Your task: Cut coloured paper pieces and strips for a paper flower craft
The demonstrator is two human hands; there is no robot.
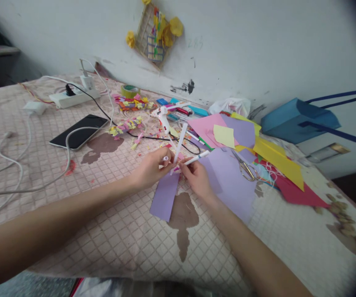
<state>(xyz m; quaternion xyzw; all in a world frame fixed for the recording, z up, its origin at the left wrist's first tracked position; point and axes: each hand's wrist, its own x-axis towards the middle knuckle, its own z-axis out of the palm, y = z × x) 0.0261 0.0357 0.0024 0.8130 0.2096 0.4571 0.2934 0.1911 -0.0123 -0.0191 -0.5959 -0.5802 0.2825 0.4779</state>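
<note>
My left hand (153, 167) is closed in a pinch, and a small round white end (165, 158) pokes out by its fingers. A translucent white strip (181, 140) rises from between my fingertips. My right hand (199, 179) is closed around a slim white pen-like stick (198, 157) with a blue band, pointing up to the right. The fingertips of both hands nearly meet, with a small pink bit between them, too blurred to name. Below them lies a purple paper strip (165, 198). A large lavender sheet (233, 181) lies beside my right hand.
Scissors (246, 168) rest on the lavender sheet. Behind my hands are a white glue gun (163, 117), paper scraps and green tape (130, 90). A tablet (78, 131), cables and a power strip (72, 98) occupy the left. A blue bag (298, 119) stands at right.
</note>
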